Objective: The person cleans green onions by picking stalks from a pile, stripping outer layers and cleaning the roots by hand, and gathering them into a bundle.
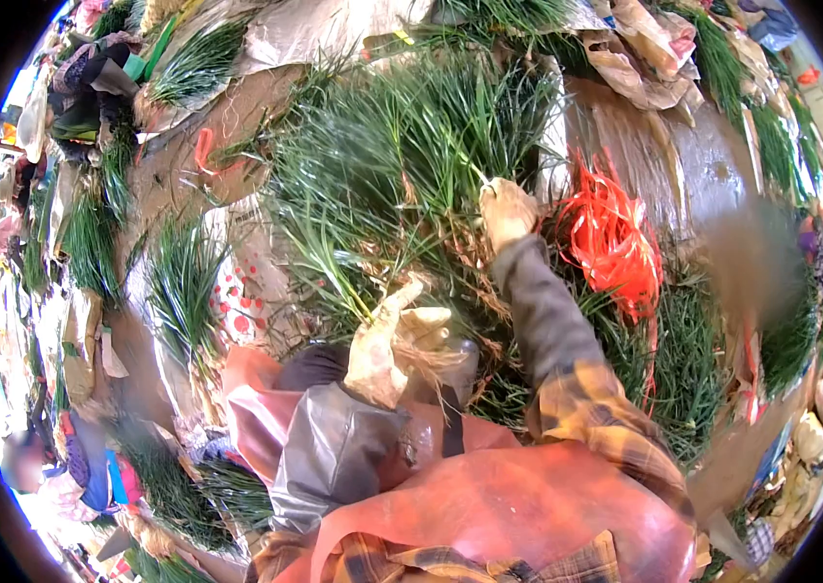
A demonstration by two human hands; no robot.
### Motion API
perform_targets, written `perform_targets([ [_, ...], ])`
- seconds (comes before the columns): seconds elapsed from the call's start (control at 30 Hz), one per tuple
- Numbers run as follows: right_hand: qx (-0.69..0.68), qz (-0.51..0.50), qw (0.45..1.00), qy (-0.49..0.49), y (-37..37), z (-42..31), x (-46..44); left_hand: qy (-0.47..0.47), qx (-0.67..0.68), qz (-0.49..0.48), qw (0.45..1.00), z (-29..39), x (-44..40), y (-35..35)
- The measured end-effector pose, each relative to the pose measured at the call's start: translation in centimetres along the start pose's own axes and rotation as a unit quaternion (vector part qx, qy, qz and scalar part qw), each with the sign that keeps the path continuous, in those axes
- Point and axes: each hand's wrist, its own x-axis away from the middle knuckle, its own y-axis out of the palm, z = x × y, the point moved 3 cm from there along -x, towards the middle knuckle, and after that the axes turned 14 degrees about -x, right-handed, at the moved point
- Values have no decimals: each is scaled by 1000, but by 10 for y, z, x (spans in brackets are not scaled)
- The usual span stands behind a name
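A large heap of long-bladed, grass-like green plants [411,136] with brown roots spreads out before me. My left hand [382,345], in a pale, soiled glove, is closed near my lap around the rooted base of a small tuft of grass-like plants [329,257]. Brown roots [436,361] hang beside its fingers. Reaching forward, my gloved right hand [508,209] is closed at the heap's right edge, with a pale stem at its fingertips. Its fingers are partly hidden.
A tangle of red plastic twine [615,238] lies right of my right arm. More green bundles [183,282] lie at left, and others [683,360] at right. A red apron [508,505] covers my lap. Another person [90,476] is at far left.
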Motion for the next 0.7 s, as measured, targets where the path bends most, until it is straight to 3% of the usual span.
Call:
perform_targets([
  [0.03, 57, 117, 984, -118, -15, -24, 23, -3, 5, 31, 1000, 1, -2, -1],
  [0.07, 1, 139, 976, -169, -30, -42, 56, 85, -61, -2, 994, -3, -11, -8],
  [0.1, -41, 85, 967, -236, -38, -57, 89, 171, -130, -35, 976, -7, -20, -14],
  [0.13, -142, 2, 936, -322, -34, -60, 118, -17, 78, 75, 994, -9, -23, -12],
  [0.17, -240, -103, 885, -386, -30, -63, 148, -21, 80, 82, 993, -15, -24, -18],
  [0.23, -438, -158, 847, -257, -37, -60, 165, 20, 30, 11, 999, -27, -30, -27],
  [0.27, -725, -239, 645, 39, -29, -46, 153, -64, 46, 111, 991, -9, -16, -6],
  [0.33, -564, -206, 795, -93, -24, -49, 130, -75, 46, 59, 994, -13, -15, -14],
  [0.37, -614, -304, 728, -16, -19, -53, 129, -65, 53, 10, 996, -10, -12, -11],
  [0.43, -645, -477, 597, 6, -18, -77, 137, -94, 81, -33, 992, -11, -8, -9],
  [0.47, -628, -392, 650, -172, -10, -84, 135, -93, 84, -49, 991, -7, -3, -5],
  [0.53, -708, -433, 556, 38, 11, -87, 141, -87, 95, -79, 989, -6, 1, -6],
  [0.57, -630, -376, 680, -8, 8, -90, 140, -73, 88, -31, 993, -8, 0, -10],
  [0.6, -472, -250, 834, -139, 16, -77, 137, -35, 74, -14, 997, -7, 1, -11],
  [0.63, -275, -107, 920, -257, 28, -61, 138, 2, 61, 5, 998, -5, 3, -12],
  [0.67, 50, -209, 950, -228, 47, -50, 124, 53, 80, 7, 995, 2, 4, -10],
  [0.7, 84, -301, 929, -199, 54, -33, 116, 112, 131, -28, 985, 2, 3, -12],
])
